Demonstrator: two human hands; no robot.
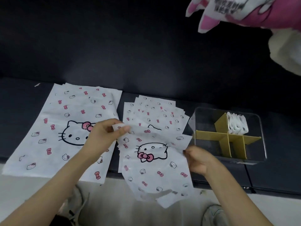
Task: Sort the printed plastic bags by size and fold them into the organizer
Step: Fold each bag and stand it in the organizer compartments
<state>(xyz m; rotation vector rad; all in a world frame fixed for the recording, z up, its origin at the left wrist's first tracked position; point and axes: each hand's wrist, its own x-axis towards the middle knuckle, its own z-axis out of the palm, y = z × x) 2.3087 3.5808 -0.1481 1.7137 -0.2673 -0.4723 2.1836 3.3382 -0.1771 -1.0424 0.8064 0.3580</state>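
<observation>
Forearms come in from the near side, both hands on one small printed bag [153, 160]. left hand [104, 136] pinches its far-left corner between thumb and fingertips, other fingers curled. right hand [198, 159] grips the right long edge near the far end, fingers curled round it; the exact pinch is blurred. Bag's long axis runs near-far, near end skewed a bit right and hanging past the front edge of the dark surface [276, 176]; far end is lifted off the small-bag stack [156, 111], which it overlaps. Print faces up, cat face upside down from here. So the bag lies between the hands, spread across its short width, which reads to me as set up for a fold along the long axis or end over end. Key relation for the next move: organizer [263, 136] sits on the surface just right of the right hand, so the right hand is nearer and the drop-in goes rightward and slightly away. It's a clear box with yellow dividers [211, 136]; folded bags [237, 123] stand in the far compartment right of the upright divider, the other cells look unfilled. Large-bag stack [65, 128] lies flat toward the left end, partly under the left wrist, near corners over the front edge. Sort looks done, folding of the smalls under way, I'd say. Pink-and-white soft item [244, 10] at the far right corner; can't tell what it is.
</observation>
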